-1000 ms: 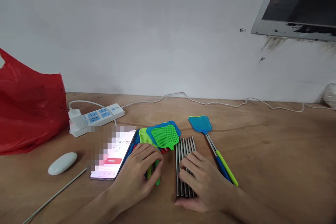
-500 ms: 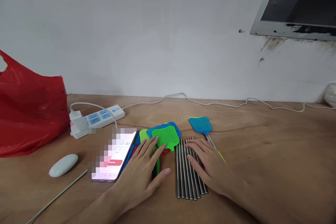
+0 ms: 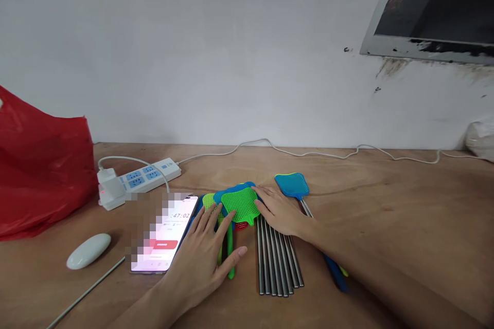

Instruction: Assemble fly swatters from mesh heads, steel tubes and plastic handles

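Observation:
My left hand (image 3: 204,247) lies spread over a pile of plastic fly swatter parts, fingertips on it and thumb out to the right. On top of the pile is a bright green perforated fly swatter head (image 3: 240,204). Blue heads (image 3: 222,196), a yellow-green head (image 3: 209,199) and a bit of red show under it. A green handle (image 3: 230,252) sticks out beside the left thumb. My right hand (image 3: 280,211) reaches over the tops of several metal tubes (image 3: 275,262), its fingers apart at the green head's right edge. Farther right lie blue and yellow fly swatters (image 3: 292,185), partly behind my right arm.
A lit phone (image 3: 170,231) lies left of the pile. Beyond it are a white power strip (image 3: 154,177) with a plugged-in charger and a cable along the wall. A white oval object (image 3: 88,251) and a red plastic bag (image 3: 46,169) are at the left.
My right hand has moved up and left from the metal tubes to the right edge of the green head. My left hand stays spread on the pile. The view has shifted slightly.

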Motion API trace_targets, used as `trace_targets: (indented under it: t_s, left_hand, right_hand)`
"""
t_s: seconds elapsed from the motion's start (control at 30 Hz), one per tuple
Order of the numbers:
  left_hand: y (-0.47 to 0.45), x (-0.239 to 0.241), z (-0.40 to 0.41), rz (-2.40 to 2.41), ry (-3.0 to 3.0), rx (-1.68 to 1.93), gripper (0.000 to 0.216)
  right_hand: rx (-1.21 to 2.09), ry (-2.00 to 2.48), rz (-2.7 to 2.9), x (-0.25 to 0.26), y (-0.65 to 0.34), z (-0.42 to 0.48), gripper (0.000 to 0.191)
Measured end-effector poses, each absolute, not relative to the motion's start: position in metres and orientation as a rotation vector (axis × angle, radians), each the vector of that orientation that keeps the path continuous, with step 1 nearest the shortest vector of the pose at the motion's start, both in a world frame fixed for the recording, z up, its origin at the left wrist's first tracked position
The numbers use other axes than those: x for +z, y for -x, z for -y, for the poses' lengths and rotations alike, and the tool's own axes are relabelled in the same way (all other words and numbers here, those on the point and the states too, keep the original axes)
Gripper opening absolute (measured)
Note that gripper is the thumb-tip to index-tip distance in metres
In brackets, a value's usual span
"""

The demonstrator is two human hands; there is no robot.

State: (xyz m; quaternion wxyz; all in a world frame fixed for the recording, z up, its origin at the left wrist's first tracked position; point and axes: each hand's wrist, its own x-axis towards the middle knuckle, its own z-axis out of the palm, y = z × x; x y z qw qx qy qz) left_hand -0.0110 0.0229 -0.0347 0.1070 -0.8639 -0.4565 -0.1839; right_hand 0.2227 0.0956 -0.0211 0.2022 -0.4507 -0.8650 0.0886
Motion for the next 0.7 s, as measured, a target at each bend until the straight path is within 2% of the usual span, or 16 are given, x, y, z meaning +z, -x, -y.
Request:
trace_targets:
  t_s: [0.5,0.7]
  left_hand:
    - [0.011,-0.031,-0.023,1.336,2.573,-0.597,0.044]
    - [0.011,-0.029,-0.022,1.303,2.597,-0.574,0.044]
  right_hand:
    - [0.301,1.124,2.349,-0.014,-0.23,-0.069,0.037]
    - [-0.12,1.496,2.311,-0.002,-0.261,-0.065,0.021]
